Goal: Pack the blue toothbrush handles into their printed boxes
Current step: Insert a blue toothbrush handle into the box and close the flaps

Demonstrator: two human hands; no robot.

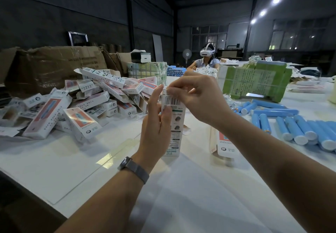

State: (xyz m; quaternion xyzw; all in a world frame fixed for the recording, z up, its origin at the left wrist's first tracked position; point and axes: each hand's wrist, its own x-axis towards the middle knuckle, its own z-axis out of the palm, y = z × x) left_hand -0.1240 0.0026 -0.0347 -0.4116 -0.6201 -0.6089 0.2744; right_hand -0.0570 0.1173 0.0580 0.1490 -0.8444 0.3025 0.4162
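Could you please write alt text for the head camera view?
A left hand holds a printed box upright while the right hand pinches its top flap; packed boxes pile left, blue handles lie right.

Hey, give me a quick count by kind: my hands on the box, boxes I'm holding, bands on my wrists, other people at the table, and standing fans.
Hands on the box: 2, the left hand and the right hand
Held printed box: 1
Worn wristband: 1
Seated person in a headset: 1
Standing pedestal fan: 1
Total: 6
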